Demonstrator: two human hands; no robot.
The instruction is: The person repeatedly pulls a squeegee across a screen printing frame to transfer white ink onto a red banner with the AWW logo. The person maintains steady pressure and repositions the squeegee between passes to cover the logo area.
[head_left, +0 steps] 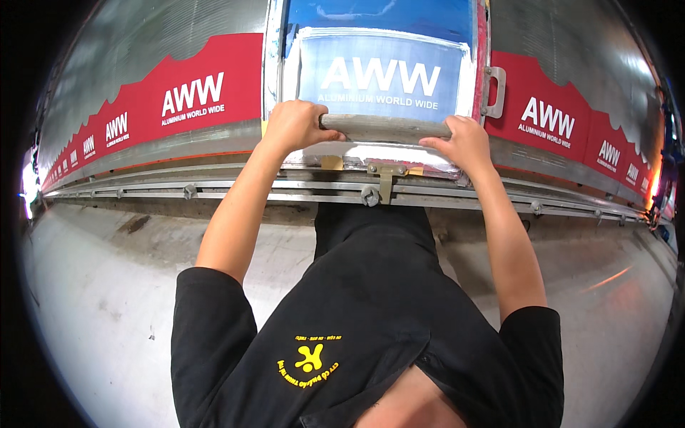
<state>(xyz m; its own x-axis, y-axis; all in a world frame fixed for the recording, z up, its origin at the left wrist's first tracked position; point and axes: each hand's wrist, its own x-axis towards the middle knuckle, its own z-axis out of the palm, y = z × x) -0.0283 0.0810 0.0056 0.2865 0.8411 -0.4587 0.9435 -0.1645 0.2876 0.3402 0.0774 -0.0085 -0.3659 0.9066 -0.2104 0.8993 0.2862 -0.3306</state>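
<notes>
My left hand (305,127) and my right hand (461,139) hold the two ends of a long grey bar (385,127), fingers curled on it and thumbs turned inward. The bar lies across the lower part of a framed panel (378,43), blue at the top and pale blue with white lettering below. White smears run along the panel's frame (382,151). A metal handle (494,93) is fixed to the frame's right side, right of my right hand. Below the frame's middle is a metal bracket (385,182).
Shiny metal sheeting with red bands and white printing (193,71) spreads to both sides. A horizontal rail (250,197) with round fittings runs across below my hands. My body in a black shirt fills the lower middle, over a pale grey floor (114,285).
</notes>
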